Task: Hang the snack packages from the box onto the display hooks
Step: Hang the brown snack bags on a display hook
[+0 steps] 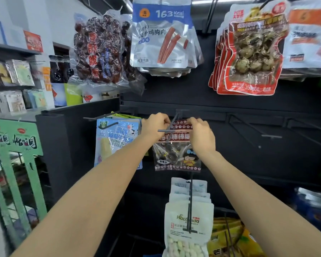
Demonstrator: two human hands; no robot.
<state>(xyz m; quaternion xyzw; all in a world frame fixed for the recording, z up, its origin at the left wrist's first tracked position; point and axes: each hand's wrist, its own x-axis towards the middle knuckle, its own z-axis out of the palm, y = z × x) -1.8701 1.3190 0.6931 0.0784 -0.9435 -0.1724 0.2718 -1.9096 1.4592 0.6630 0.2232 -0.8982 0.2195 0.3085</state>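
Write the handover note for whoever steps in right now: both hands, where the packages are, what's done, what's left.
Left hand: pinches the top left corner of the lollipop package.
Right hand: pinches its top right corner.
The package is held up at the middle display hook; whether its hole is already on the hook cannot be told.
Done: the blue milk candy package hangs on the hook to the left, the white candy packages on the hook below.
Left: seat this package, release both grips, then fill the bare hooks to the right. The box is not in view.
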